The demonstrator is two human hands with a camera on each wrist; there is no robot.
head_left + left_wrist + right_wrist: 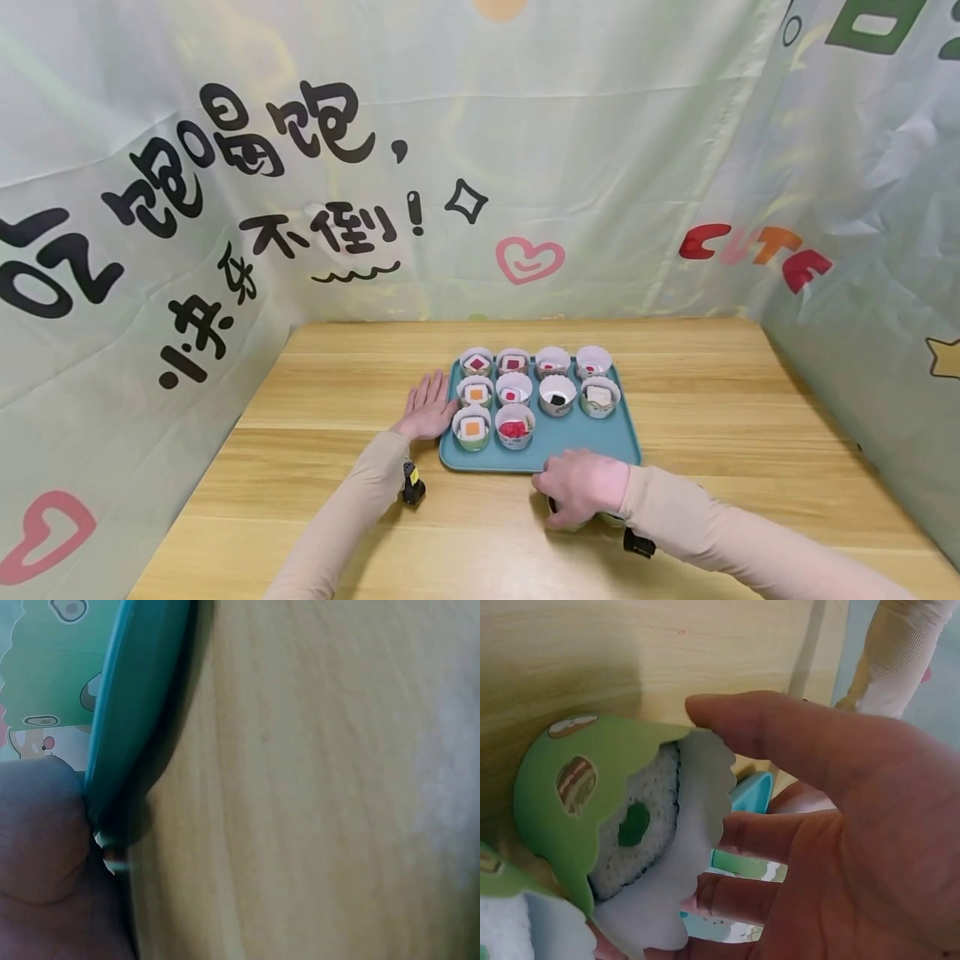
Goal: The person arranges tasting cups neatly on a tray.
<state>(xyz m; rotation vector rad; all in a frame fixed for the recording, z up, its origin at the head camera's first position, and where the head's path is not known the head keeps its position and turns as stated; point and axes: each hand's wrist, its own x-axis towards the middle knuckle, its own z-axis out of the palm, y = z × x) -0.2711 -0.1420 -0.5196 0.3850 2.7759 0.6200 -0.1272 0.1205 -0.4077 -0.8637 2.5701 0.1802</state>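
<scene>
My left hand [427,408] lies with fingers extended on the table, against the left edge of the teal tray [585,442]. In front of the tray, my right hand [581,485] has its thumb and fingers round the rim of a green paper cup [544,776]. Inside that cup is a sushi roll [645,832] with a green centre, plainly seen in the right wrist view. Beside it stands a second green paper cup [532,889], also with white rice in it. From the head view, my right hand largely hides both cups.
Several paper cups with sushi pieces stand in rows on the tray, among them one with red filling [514,428] and one with an orange-topped piece [472,428]. The wooden table [337,375] extends around the tray. Printed curtains [600,167] hang behind.
</scene>
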